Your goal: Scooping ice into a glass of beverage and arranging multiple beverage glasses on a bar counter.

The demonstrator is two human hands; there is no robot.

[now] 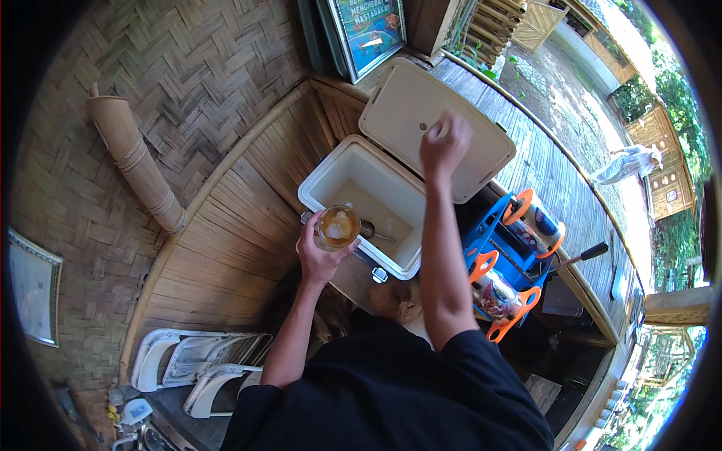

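My left hand (320,259) is wrapped around a clear glass mug (338,227) that holds an amber drink with ice. The mug is over the near left rim of an open cream-coloured cooler box (320,174). A metal scoop or ladle (381,234) lies inside the cooler, partly hidden behind the mug. Up in front of the raised cooler lid (398,103) is my right hand (447,143), slightly blurred. Its fingers are curled in, and nothing shows in them. Whether it touches the lid cannot be told.
A blue rack (502,259) with orange-ended clear containers stands right of the cooler. Beyond it, a black-handled tool (594,252) juts over the wooden counter (538,158). White folding chairs (197,357) are at the lower left. A framed picture (370,31) leans at the back. A person (628,163) is outside.
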